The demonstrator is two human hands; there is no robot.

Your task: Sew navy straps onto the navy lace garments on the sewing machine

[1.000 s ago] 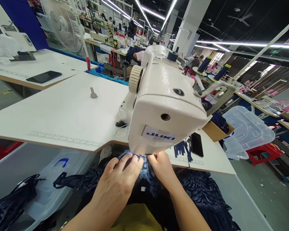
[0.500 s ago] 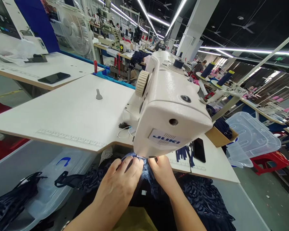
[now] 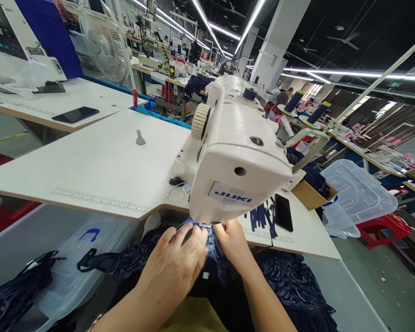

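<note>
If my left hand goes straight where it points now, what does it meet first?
Beyond the blue fabric under its fingers, your left hand would probably meet the sewing machine head first, though depth is unclear.

"JUKI", blue letters, on label (image 3: 231,193) on end face of white sewing machine (image 3: 245,133). Printed ruler scale (image 3: 97,199) on tabletop (image 3: 86,159): figures too small to read. Green overhead sign (image 3: 394,85): illegible.

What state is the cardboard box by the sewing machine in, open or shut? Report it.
Open: navy fabric bulges up out of the top of the cardboard box.
</note>
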